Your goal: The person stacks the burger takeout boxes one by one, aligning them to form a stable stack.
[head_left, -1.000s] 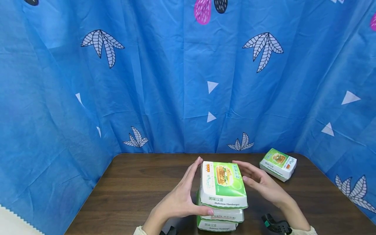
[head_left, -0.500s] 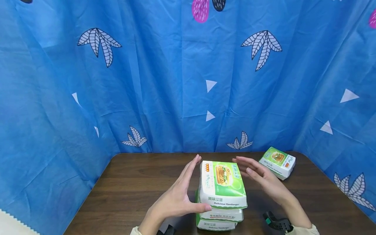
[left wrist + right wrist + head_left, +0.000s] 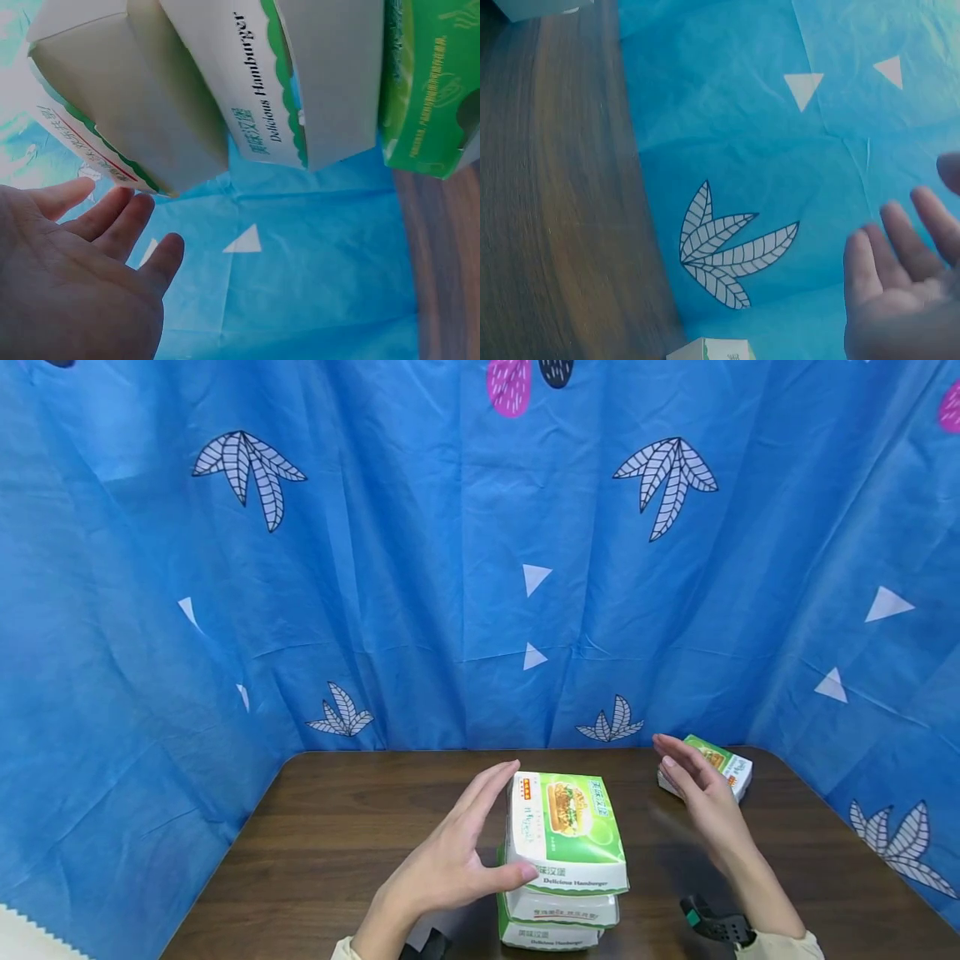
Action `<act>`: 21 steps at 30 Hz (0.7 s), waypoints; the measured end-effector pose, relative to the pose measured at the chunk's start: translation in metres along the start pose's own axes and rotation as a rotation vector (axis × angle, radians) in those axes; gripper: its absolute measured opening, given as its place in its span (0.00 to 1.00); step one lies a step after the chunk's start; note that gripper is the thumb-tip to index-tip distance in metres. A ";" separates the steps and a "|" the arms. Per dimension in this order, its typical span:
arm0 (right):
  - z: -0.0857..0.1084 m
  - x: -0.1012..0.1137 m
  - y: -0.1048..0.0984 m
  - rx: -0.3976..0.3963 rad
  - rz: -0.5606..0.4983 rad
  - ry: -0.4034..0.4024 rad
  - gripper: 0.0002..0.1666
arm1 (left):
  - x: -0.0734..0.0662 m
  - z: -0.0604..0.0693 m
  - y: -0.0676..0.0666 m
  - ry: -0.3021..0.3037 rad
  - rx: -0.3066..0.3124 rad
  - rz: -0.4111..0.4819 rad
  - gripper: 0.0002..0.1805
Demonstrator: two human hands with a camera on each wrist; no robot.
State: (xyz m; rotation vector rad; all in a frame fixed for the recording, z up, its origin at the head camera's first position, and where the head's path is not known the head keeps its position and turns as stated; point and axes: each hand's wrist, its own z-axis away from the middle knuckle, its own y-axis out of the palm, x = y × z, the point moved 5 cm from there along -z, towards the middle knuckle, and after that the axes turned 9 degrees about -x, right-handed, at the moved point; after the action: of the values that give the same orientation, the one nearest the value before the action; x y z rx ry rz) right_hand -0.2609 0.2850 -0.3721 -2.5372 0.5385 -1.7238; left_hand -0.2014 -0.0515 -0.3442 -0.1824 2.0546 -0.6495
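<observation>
Three green-and-white hamburger boxes stand stacked near the front of the table: the top box (image 3: 570, 818), the middle box (image 3: 570, 908) and the bottom box (image 3: 551, 936). My left hand (image 3: 450, 868) is at the left of the stack, fingers extended and thumb in front of the top box's near corner. In the left wrist view that hand (image 3: 90, 262) has spread fingers close to the top box (image 3: 157, 105); contact cannot be told. My right hand (image 3: 708, 802) hovers in front of another hamburger box (image 3: 738, 772) at the back right, partly covering it. Its palm (image 3: 907, 300) holds nothing.
The dark wooden table (image 3: 360, 827) has a blue patterned curtain (image 3: 420, 568) behind it and at both sides. A black strap (image 3: 720, 927) is on the right wrist.
My right hand has left the stack's right side and moved right and back to the single box. The left hand stays beside the stack, its thumb slightly raised. The boxes have not moved.
</observation>
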 end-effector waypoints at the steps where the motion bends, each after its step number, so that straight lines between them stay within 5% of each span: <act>1: -0.001 -0.002 -0.003 -0.021 0.032 0.023 0.34 | -0.001 0.000 0.000 0.002 -0.001 -0.002 0.53; 5: -0.002 -0.009 -0.013 -0.108 0.145 0.094 0.37 | -0.004 -0.002 0.000 -0.003 -0.010 -0.005 0.52; 10: -0.002 -0.015 -0.021 -0.193 0.160 0.157 0.39 | -0.006 -0.001 0.000 -0.013 -0.010 -0.002 0.51; 21: -0.006 -0.023 -0.042 -0.318 0.385 0.028 0.37 | -0.006 0.001 0.000 -0.014 -0.013 -0.001 0.53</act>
State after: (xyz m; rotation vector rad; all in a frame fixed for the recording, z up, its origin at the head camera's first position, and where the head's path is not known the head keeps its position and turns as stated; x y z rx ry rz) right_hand -0.2629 0.3322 -0.3813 -2.3766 1.2985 -1.6387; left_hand -0.1970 -0.0494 -0.3405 -0.1955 2.0463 -0.6338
